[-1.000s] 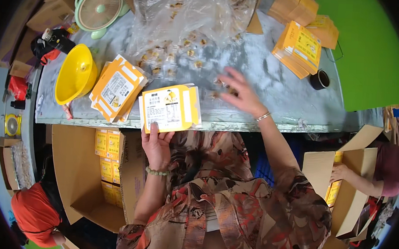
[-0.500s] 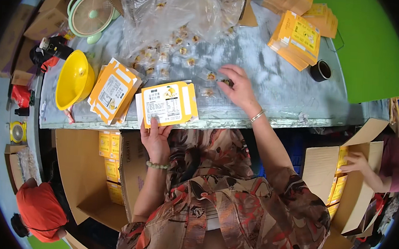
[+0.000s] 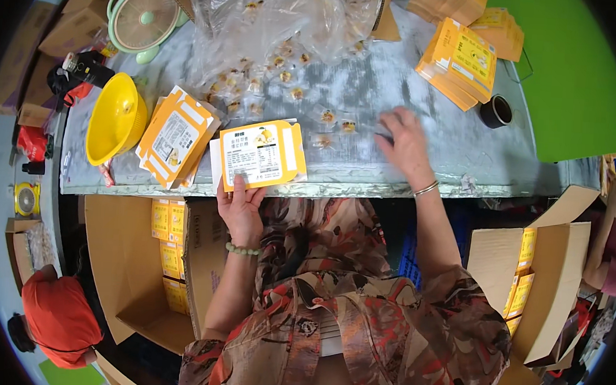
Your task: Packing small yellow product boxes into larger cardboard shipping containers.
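My left hand (image 3: 243, 217) grips a flat yellow-and-white carton (image 3: 293, 153) by its near edge, thumb on the printed face, above the table's front edge. Part of a white flap shows under its left side. To the right, my right hand (image 3: 404, 145) hovers over the table, slightly blurred, fingers bent but apart, and I see nothing in them. Between the carton and this hand lie small clear packets with brownish contents, one of them a packet (image 3: 348, 126) closest to my right fingers. More loose packets (image 3: 254, 87) are scattered farther back, by a large clear plastic bag (image 3: 283, 21).
Left of the carton are a stack of flat cartons (image 3: 177, 138) and a yellow basket (image 3: 118, 121). At the far right are more carton stacks (image 3: 460, 64) and a dark cup (image 3: 495, 111). Open cardboard boxes (image 3: 130, 273) with yellow cartons stand below the table. Other people sit at both sides.
My right hand has let go of a packet and moved right, leaving it on the table. The carton in my left hand has shifted slightly. At right, another person's hand has left the open box.
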Action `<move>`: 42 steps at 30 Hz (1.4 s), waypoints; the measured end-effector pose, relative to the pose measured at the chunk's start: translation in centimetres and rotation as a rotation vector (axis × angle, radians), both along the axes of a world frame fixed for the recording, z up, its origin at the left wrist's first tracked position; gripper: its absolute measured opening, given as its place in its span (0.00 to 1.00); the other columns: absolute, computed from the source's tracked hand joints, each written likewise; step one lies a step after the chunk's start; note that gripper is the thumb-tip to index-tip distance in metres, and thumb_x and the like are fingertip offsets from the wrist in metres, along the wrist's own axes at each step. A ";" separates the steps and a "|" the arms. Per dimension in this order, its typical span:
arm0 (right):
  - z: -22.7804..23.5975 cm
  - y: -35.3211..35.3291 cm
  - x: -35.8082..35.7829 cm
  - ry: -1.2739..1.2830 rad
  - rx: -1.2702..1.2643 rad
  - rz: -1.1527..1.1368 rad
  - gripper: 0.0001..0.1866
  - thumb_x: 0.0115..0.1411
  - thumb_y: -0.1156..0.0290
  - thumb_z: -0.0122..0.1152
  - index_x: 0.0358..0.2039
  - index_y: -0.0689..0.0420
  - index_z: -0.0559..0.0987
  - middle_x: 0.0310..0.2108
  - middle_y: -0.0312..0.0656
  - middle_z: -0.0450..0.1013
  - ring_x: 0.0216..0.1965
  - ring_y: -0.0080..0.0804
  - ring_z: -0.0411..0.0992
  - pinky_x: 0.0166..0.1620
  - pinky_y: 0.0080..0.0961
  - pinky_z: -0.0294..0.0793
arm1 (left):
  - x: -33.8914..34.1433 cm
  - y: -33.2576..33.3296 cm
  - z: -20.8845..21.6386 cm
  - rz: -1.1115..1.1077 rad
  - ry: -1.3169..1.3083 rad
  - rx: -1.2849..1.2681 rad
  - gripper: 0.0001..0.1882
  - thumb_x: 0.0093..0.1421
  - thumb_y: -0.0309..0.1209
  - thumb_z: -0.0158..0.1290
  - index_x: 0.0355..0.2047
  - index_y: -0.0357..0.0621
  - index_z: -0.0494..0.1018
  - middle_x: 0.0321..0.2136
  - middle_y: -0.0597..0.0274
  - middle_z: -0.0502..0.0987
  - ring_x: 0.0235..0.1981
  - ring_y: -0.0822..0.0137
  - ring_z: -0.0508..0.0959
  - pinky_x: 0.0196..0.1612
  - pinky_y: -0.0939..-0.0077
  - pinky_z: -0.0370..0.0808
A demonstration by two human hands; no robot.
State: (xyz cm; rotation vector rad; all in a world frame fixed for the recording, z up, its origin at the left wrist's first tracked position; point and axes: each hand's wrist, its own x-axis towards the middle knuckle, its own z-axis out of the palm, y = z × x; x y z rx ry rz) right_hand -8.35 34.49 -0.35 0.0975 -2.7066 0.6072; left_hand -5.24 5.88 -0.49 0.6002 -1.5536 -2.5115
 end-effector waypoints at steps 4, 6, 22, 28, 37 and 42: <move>0.6 -1.6 -2.1 0.119 -0.045 0.014 0.19 0.47 0.66 0.53 0.40 0.58 0.68 0.43 0.47 0.61 0.43 0.43 0.61 0.45 0.30 0.60 | -0.7 1.0 0.3 0.032 -0.010 0.024 0.13 0.55 0.29 0.43 0.40 0.40 0.59 0.34 0.55 0.69 0.30 0.63 0.74 0.30 0.71 0.75; -0.2 -4.8 -3.2 -0.031 -0.369 0.103 0.24 0.53 0.60 0.46 0.47 0.60 0.62 0.48 0.48 0.57 0.49 0.42 0.57 0.51 0.29 0.54 | -1.0 1.5 0.1 0.037 -0.007 0.014 0.13 0.54 0.29 0.44 0.40 0.40 0.59 0.34 0.55 0.69 0.29 0.63 0.74 0.30 0.71 0.75; 11.1 -6.0 -1.1 -0.161 -1.026 0.528 0.28 0.51 0.72 0.49 0.53 0.54 0.55 0.41 0.39 0.65 0.36 0.20 0.65 0.34 0.13 0.65 | 2.4 -1.8 3.8 -0.557 0.029 -0.177 0.18 0.54 0.27 0.44 0.45 0.38 0.58 0.39 0.56 0.66 0.34 0.67 0.71 0.33 0.78 0.70; 15.2 -8.7 0.4 -0.251 -0.285 1.101 0.24 0.48 0.73 0.50 0.49 0.57 0.61 0.33 0.42 0.70 0.30 0.24 0.69 0.32 0.22 0.68 | 2.3 -0.3 10.0 -0.750 0.484 -0.439 0.36 0.46 0.24 0.52 0.52 0.34 0.45 0.40 0.54 0.64 0.40 0.67 0.67 0.43 0.77 0.63; 4.5 -12.8 8.7 -0.327 -1.100 0.458 0.21 0.54 0.70 0.45 0.48 0.63 0.59 0.44 0.43 0.60 0.45 0.27 0.60 0.46 0.21 0.58 | 7.3 -1.1 5.0 -0.350 0.315 -0.223 0.30 0.50 0.23 0.47 0.52 0.39 0.46 0.40 0.57 0.64 0.40 0.71 0.67 0.43 0.79 0.64; 3.8 -12.1 8.5 -0.485 -0.874 0.572 0.19 0.54 0.71 0.44 0.46 0.63 0.62 0.38 0.44 0.65 0.37 0.28 0.64 0.41 0.22 0.62 | 7.8 -3.6 4.8 -0.533 0.082 -0.364 0.13 0.57 0.33 0.40 0.31 0.34 0.67 0.30 0.65 0.68 0.31 0.77 0.65 0.35 0.85 0.62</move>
